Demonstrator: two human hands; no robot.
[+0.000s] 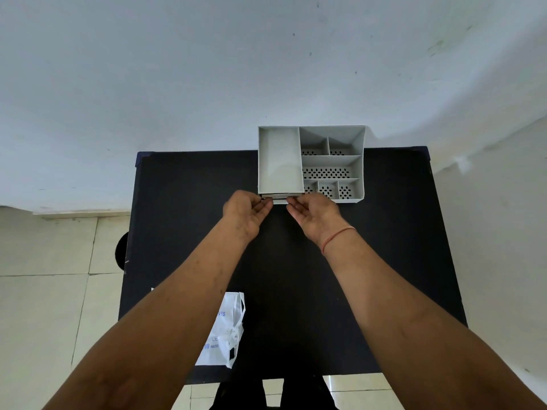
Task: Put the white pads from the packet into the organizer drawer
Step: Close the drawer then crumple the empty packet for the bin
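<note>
Nearest the viewer, the packet (225, 332) of white pads lies flat on the near left part of the black table (384, 247), partly hidden under the left forearm, its printed face up and its top end looking loosely torn or tied; no pads can be made out outside it, and neither hand is touching it. From there both bare forearms stretch forward over the table, converging toward the far edge, the right wrist wearing a thin red thread (337, 236). The left hand (247, 210) and the right hand (315, 213) meet at the front of the grey organizer (362, 161), palms turned partly inward toward each other, fingers curled and pinched narrowly on the two ends of the drawer (279, 200) front, which sits below the organizer's long left compartment and shows only as a thin pale lip just proud of the body. The step in hand, as far as I can judge, is working the drawer at its front edge, most likely pulling it open so the pads can go in; whether it holds anything is hidden. The next move would call for an even pull on both ends so the drawer slides straight without dragging the light organizer along, then one hand coming back to the packet. Beyond the hands, the organizer's open top shows its divided, perforated compartments, all bare, against the pale wall (207, 84).
</note>
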